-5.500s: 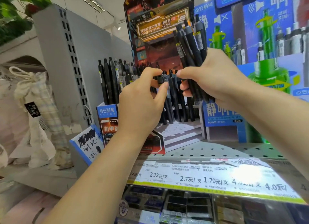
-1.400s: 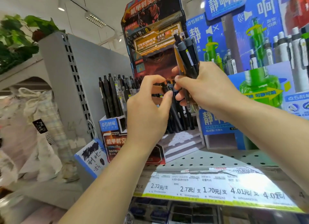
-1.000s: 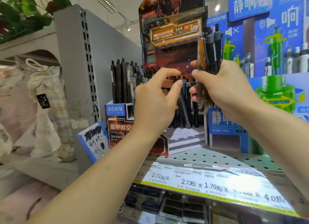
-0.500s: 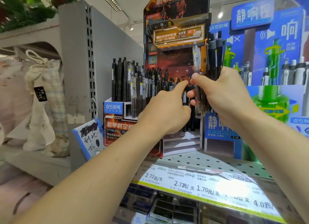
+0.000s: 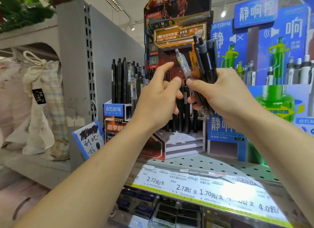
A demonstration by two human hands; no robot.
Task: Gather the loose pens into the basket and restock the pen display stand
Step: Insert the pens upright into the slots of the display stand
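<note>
The person's right hand [image 5: 226, 91] gripped a bundle of pens [image 5: 206, 61], fingers and thumb curled round the lower shafts so that the tops fanned upward in front of the dark pen display stand [image 5: 176, 20]. Most of the bundle was black; one clear-barrelled pen [image 5: 182, 63] leaned out to the left of the rest, and an orange one [image 5: 194, 64] showed between it and the black ones. The right thumb lay across the base of the clear pen.

The left hand [image 5: 159, 102] was raised just beside the right, fingers loosely spread and holding nothing. Its thumb tip was near the right thumb; whether they touched could not be told. Its forefinger pointed up toward the clear pen without reaching it.

Behind both hands, black pens [image 5: 184, 117] stood upright in the stand's stepped middle section, and a further row of black and clear pens [image 5: 125, 81] stood in the taller left-hand compartment, above a small blue label [image 5: 113, 109]. The stand sat on a perforated grey shelf [image 5: 212, 165], whose front edge carried a strip of price tags [image 5: 203, 190]. A blue-and-green pen display [image 5: 271, 57] stood just to the right of the stand, holding white-bodied pens. To the left, past a grey upright panel [image 5: 81, 61], hung pale drawstring fabric bags [image 5: 42, 100], with a handwritten card [image 5: 90, 139] propped at the panel's foot. No basket was in view.
</note>
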